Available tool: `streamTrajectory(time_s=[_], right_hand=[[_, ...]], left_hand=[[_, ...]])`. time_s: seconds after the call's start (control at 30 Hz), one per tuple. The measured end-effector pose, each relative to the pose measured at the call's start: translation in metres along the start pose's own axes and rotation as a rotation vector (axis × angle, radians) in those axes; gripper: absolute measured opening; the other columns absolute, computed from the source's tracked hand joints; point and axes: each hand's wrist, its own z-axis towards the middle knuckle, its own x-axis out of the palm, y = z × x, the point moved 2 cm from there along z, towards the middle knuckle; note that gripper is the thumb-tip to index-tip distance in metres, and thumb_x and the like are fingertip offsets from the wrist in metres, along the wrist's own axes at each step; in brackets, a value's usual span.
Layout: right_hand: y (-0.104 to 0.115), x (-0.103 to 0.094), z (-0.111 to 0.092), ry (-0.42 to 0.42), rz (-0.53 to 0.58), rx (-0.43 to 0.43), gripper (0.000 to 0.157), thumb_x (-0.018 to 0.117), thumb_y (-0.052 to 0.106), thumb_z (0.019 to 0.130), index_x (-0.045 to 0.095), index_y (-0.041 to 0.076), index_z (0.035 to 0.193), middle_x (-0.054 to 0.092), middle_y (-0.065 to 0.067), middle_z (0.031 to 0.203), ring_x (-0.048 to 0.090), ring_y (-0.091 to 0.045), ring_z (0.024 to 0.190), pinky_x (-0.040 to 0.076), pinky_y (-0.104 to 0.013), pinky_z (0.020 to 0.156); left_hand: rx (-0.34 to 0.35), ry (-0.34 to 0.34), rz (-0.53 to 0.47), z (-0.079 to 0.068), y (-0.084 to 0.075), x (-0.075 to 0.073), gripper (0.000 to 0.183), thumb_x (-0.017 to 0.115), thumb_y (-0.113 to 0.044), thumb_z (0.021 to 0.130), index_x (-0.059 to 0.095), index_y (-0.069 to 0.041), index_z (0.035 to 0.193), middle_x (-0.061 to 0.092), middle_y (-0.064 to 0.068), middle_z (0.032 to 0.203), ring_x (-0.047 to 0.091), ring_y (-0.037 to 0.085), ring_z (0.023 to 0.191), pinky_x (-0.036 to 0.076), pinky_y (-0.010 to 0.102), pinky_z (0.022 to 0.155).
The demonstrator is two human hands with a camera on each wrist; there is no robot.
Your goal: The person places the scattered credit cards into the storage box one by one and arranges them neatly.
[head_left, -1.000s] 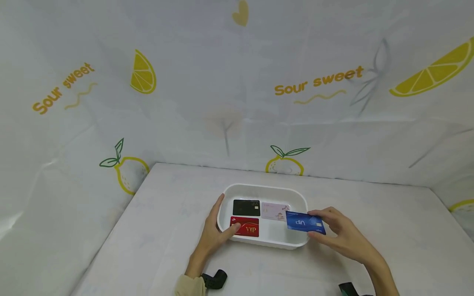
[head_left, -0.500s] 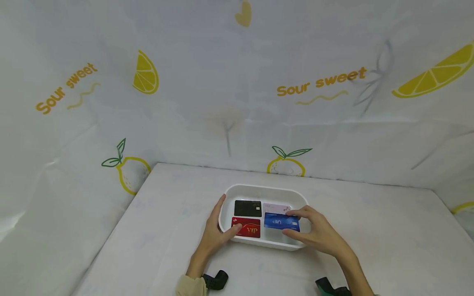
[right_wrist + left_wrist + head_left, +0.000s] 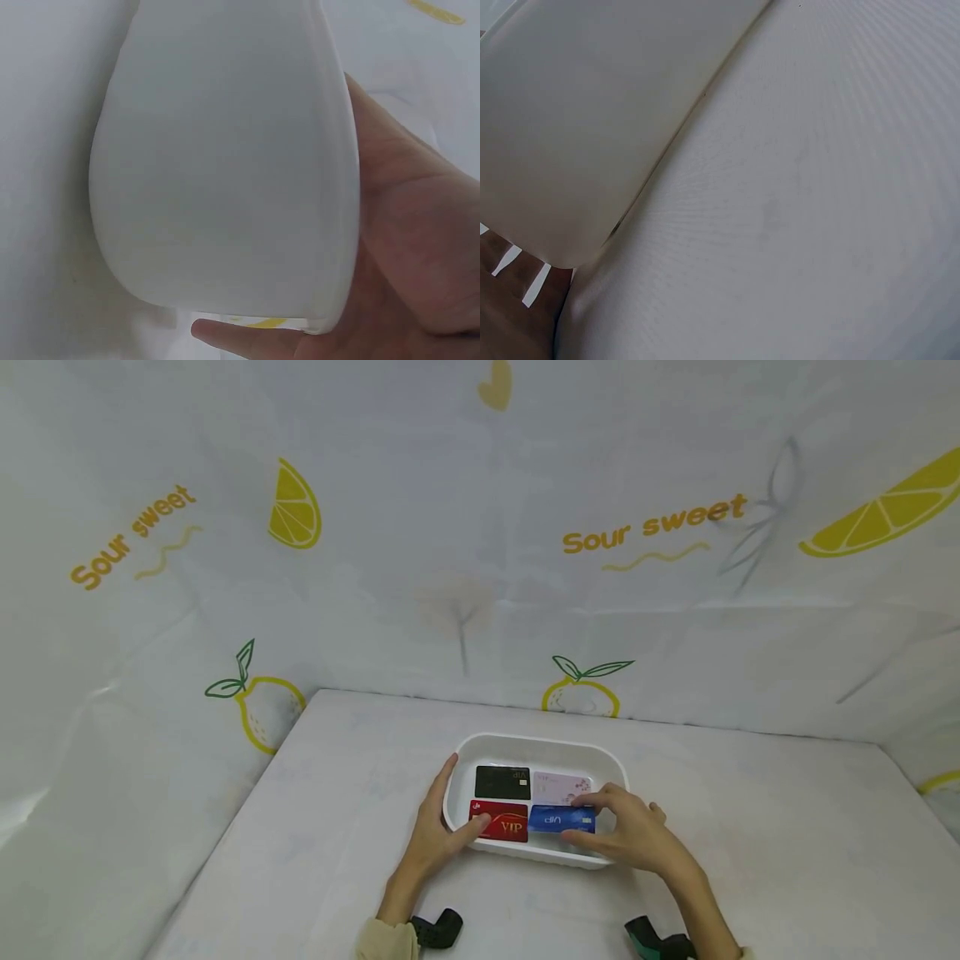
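A white plastic tray [image 3: 536, 739] holds several VIP cards. My left hand [image 3: 433, 828] grips the tray's left end, its thumb over the rim and lying on the red card [image 3: 512, 828]. Between thumb and fingers, my right hand [image 3: 637, 833] pinches the blue card [image 3: 553, 818] at its right part, low inside the tray beside the red one. Behind these lie the black card [image 3: 498, 782] and, to its right, the pink card [image 3: 558, 787], partly covered by the right fingers. Both wrist views show mainly the outer wall of the tray [image 3: 600, 112]; the cards are hidden there.
The tray stands on a white table [image 3: 360, 760], whose far edge meets a white sheet [image 3: 390, 610] printed with lemons and lettering. A dark wrist device [image 3: 437, 929] sits at the left wrist, another device [image 3: 656, 939] at the right.
My right hand has carried the blue card left from over the tray's right rim, then lowered it toward the near side, uncovering more of the pink card. My left hand stays in place.
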Motion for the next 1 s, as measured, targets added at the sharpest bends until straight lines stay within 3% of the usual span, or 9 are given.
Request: streamTrajectory(time_s=[0.3, 0.7, 1.0], right_hand=[[0.0016, 0.0018, 0.0004, 0.022, -0.038, 0.014, 0.052, 0.089, 0.044, 0.075, 0.079, 0.012, 0.114, 0.067, 0.0, 0.095, 0.056, -0.023, 0.093, 0.033, -0.076, 0.092], [0.0067, -0.0016, 0.0046, 0.087, -0.121, 0.067, 0.054, 0.089, 0.045, 0.074, 0.078, 0.012, 0.115, 0.063, 0.001, 0.088, 0.051, -0.025, 0.089, 0.032, -0.08, 0.095], [0.0078, -0.0007, 0.005, 0.091, -0.122, 0.077, 0.057, 0.089, 0.044, 0.074, 0.077, 0.012, 0.119, 0.065, -0.003, 0.097, 0.052, -0.027, 0.093, 0.035, -0.075, 0.095]], left_hand=[[0.012, -0.002, 0.002, 0.0002, -0.001, 0.0004, 0.096, 0.077, -0.031, 0.08, 0.029, -0.015, 0.162, 0.044, 0.014, 0.161, 0.055, 0.034, 0.135, 0.049, 0.059, 0.107], [0.015, -0.003, 0.003, -0.0001, -0.0021, 0.0002, 0.096, 0.077, -0.03, 0.081, 0.029, -0.013, 0.162, 0.043, 0.016, 0.16, 0.055, 0.036, 0.135, 0.049, 0.059, 0.107], [0.002, 0.001, -0.007, -0.0006, -0.0011, 0.0002, 0.097, 0.077, -0.031, 0.081, 0.029, -0.013, 0.162, 0.042, 0.016, 0.161, 0.054, 0.035, 0.136, 0.049, 0.059, 0.107]])
